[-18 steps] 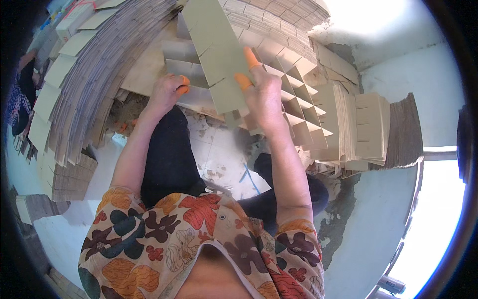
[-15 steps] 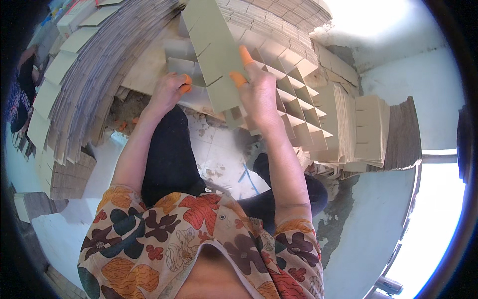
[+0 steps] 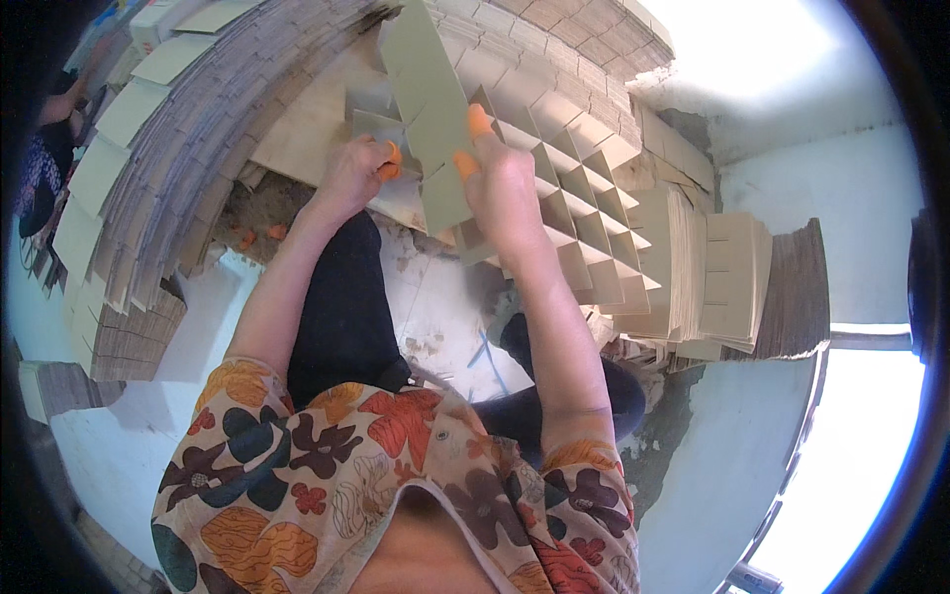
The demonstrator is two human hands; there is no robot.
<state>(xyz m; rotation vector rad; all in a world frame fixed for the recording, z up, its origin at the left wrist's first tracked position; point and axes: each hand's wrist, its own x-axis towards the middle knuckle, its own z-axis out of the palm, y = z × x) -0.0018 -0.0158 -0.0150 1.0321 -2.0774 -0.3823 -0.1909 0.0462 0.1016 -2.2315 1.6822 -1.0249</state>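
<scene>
A long slotted cardboard strip stands at an angle across the left part of a cardboard divider grid. My right hand, with orange covers on the thumb and a finger, grips the strip's right edge. On the strip's other side, my left hand is closed in a pinch, its orange-covered fingertips at the end of a crosswise cardboard piece. Part of that piece is hidden behind the fingers. Open square cells of the grid show to the right of my right hand.
Tall stacks of cardboard strips curve along the left. More stacked strips lie at the back, and upright bundles stand at the right by the wall. Another person's arm shows at the far left. My legs are below the grid.
My left hand has moved right, closer to the tall strip. The strip has shifted a little right and down in view, with my right hand still on it.
</scene>
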